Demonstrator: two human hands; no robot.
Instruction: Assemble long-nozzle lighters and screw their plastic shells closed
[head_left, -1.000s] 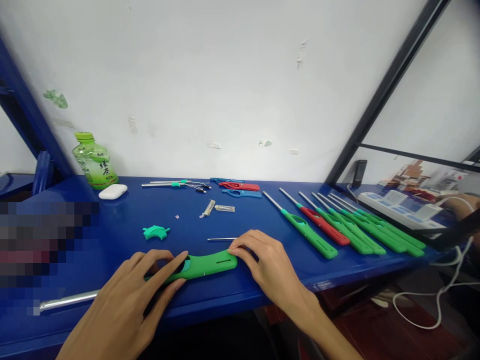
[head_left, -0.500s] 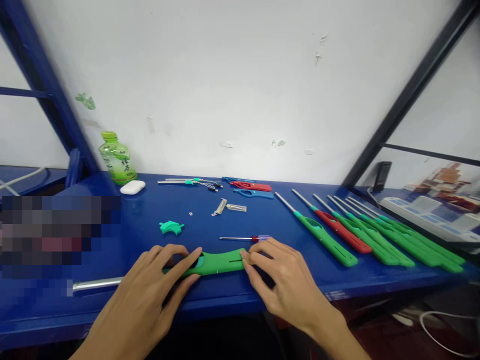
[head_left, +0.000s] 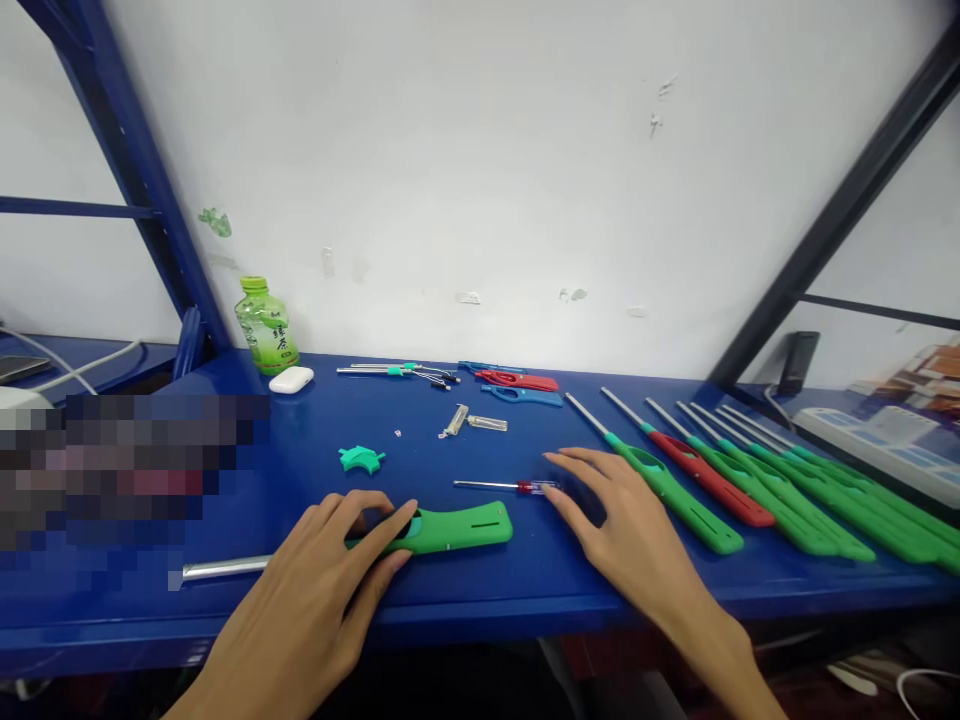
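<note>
A green long-necked gas lighter (head_left: 465, 529) lies flat near the table's front edge, its metal tube pointing left. My left hand (head_left: 322, 580) is closed around it near the trigger, thumb and fingers on its sides. My right hand (head_left: 619, 515) is off the lighter, fingers spread, holding nothing. Its thumb tip is at the handle of a small screwdriver (head_left: 487, 486) with a red and clear handle; whether they touch I cannot tell. Farther left sit teal trigger pieces (head_left: 361, 459). Two clear fuel tanks (head_left: 487, 424) lie beyond the screwdriver.
Several assembled lighters (head_left: 679, 498), one of them red, lie in a slanted row at right. At the back are blue and red casing halves (head_left: 517, 380) and metal tubes with wires (head_left: 375, 371). A green bottle (head_left: 267, 330) and a white case (head_left: 291, 380) stand at back left.
My right hand has let go of the lighter's end and moved right and up to the screwdriver handle, its fingers spreading. My left hand keeps its hold. The view has shifted slightly.
</note>
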